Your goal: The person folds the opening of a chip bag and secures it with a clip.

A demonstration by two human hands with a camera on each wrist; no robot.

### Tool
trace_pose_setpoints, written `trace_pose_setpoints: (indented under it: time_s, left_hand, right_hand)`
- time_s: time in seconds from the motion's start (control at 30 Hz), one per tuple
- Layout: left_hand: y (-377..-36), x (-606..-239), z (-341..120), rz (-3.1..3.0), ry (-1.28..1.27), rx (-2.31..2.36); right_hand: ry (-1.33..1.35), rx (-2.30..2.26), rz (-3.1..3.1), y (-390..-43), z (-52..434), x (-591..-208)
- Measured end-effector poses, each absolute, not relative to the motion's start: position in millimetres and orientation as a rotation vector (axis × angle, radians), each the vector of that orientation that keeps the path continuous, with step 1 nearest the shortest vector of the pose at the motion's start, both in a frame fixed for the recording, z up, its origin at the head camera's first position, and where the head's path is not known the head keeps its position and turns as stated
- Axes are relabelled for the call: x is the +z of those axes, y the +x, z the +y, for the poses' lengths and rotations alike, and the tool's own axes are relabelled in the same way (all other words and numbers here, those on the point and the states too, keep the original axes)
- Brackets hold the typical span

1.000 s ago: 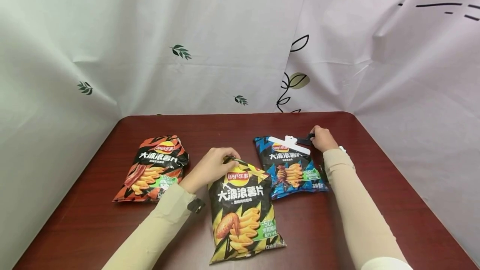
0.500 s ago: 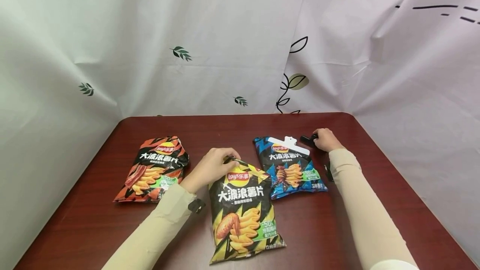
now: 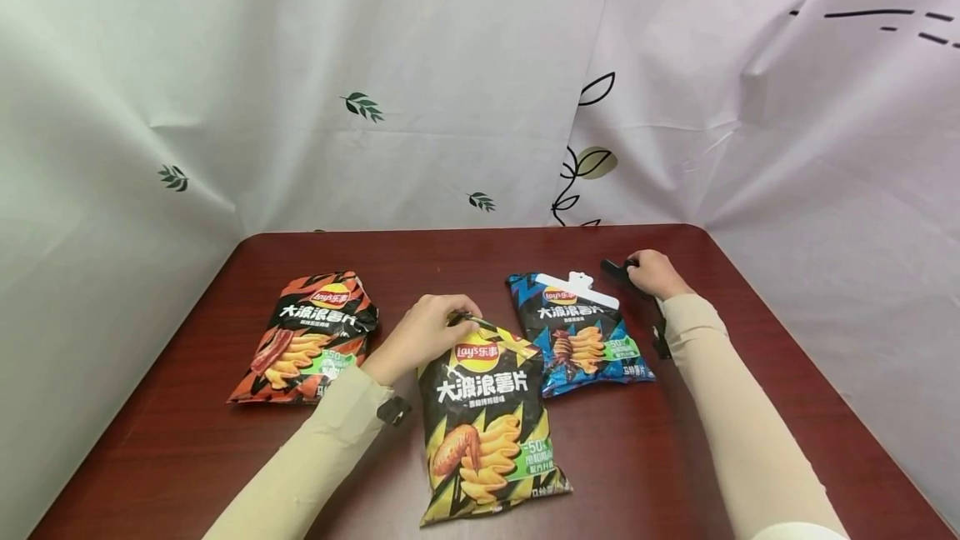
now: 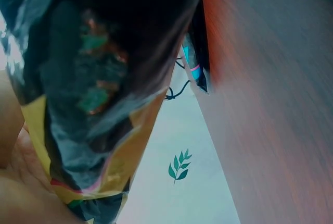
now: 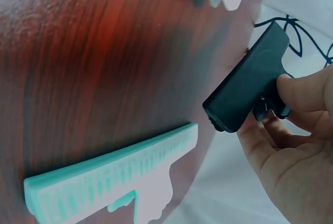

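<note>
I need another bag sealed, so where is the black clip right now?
In the head view the black clip is at the table's far right, pinched in the right hand, just right of the blue chip bag with its white clip.

place: staged tabletop recording set, room type cannot be told | backdrop: white leaf-print cloth (image 3: 420, 90) draped on all sides | surface: dark red wooden table (image 3: 450, 252) | props: three Lay's chip bags (image 3: 487, 423), bag clips (image 5: 112, 182)

Dark red wooden table (image 3: 645, 457), three chip bags (image 3: 486, 415), mint clip (image 5: 104, 185) lying on it
</note>
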State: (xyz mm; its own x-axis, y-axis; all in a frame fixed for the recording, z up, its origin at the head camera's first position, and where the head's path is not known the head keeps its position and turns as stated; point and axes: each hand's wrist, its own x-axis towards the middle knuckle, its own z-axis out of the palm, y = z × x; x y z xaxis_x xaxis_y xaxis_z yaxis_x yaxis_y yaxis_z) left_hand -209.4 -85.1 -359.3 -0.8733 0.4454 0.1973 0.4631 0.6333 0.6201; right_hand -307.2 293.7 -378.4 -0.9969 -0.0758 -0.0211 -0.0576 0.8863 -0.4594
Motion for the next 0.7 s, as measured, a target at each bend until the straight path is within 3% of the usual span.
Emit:
trace_pose_setpoints:
  time_s: [0.7]
  left_hand:
    - [-210, -361, -87, -2.799, -0.803, -1.115]
  right_hand:
    - [-0.08, -0.815, 2.963, -299, 280, -359]
